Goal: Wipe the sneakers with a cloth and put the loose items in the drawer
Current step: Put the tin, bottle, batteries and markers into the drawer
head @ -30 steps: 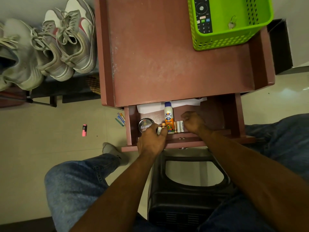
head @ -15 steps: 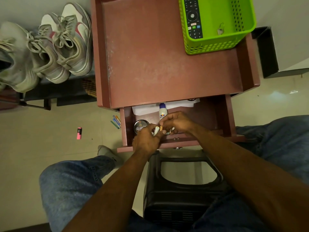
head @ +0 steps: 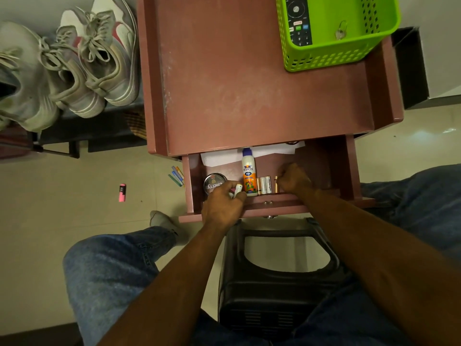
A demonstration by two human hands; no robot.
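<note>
The brown side table's drawer (head: 331, 156) stands pulled out. Inside lie a round polish tin (head: 212, 183), a white glue bottle (head: 248, 173), white paper (head: 224, 157) and a row of batteries (head: 265, 185). My left hand (head: 222, 203) hovers over the drawer's front left and grips white batteries (head: 237, 191). My right hand (head: 294, 178) is curled in the drawer, its fingers setting a gold battery (head: 276, 184) at the row's right end. Grey-white sneakers (head: 82, 63) sit on a dark rack to the left.
A green basket (head: 361, 48) with a remote (head: 296, 21) and keys stands on the table top (head: 249, 83). On the floor lie a pink highlighter (head: 122, 192) and coloured sticks (head: 177, 175). A black stool (head: 277, 290) sits between my knees.
My right hand took a battery from my left hand and moved right, placing it at the end of the row. My left hand stayed at the drawer front.
</note>
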